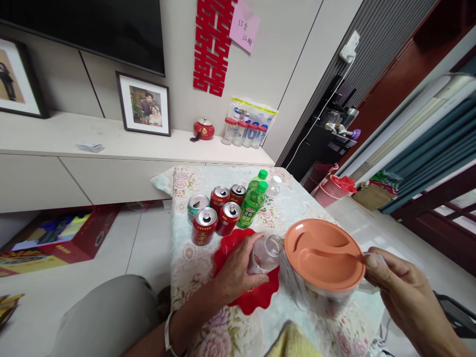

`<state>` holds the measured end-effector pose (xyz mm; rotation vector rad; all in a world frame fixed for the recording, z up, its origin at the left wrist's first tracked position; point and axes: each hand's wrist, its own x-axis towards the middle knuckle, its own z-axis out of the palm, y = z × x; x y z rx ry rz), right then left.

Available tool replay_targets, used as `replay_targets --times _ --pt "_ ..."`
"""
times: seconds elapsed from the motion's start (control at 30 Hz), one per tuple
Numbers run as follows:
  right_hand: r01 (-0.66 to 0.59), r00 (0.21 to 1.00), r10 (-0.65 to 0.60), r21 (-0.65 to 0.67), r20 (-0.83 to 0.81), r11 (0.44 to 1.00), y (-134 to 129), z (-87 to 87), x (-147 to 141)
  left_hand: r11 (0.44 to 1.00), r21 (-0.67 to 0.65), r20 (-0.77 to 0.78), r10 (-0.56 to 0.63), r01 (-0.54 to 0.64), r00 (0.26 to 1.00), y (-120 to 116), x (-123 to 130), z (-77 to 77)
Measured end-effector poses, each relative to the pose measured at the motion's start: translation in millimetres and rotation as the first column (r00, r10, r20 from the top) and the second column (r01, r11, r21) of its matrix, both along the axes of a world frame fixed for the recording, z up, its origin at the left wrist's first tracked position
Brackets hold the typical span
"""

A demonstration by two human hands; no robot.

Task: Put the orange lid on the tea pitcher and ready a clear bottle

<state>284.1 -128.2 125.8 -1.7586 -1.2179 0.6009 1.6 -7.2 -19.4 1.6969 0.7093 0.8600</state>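
Left hand (238, 270) is wrapped around an uncapped clear plastic bottle (266, 254), tilted with its mouth against the pitcher's orange lid (323, 253), over the red tray (256, 295). Right hand (399, 290) is closed on the pitcher handle (374, 260), steadying it.

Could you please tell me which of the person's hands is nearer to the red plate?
Left. The left hand holds a clear bottle right over the red plate; the right hand is beyond the pitcher.

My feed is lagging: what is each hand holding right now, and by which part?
Left hand grips the clear bottle around its body. Right hand holds the jug by its side handle.
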Motion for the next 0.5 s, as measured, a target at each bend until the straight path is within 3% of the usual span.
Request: replay_targets --times 0.5 --pt "-0.017 0.996 0.015 0.02 0.09 1.0 1.5 6.6 -2.0 1.0 -0.01 0.017 -0.003 0.004 1.0 -0.8 -0.2 -1.5"
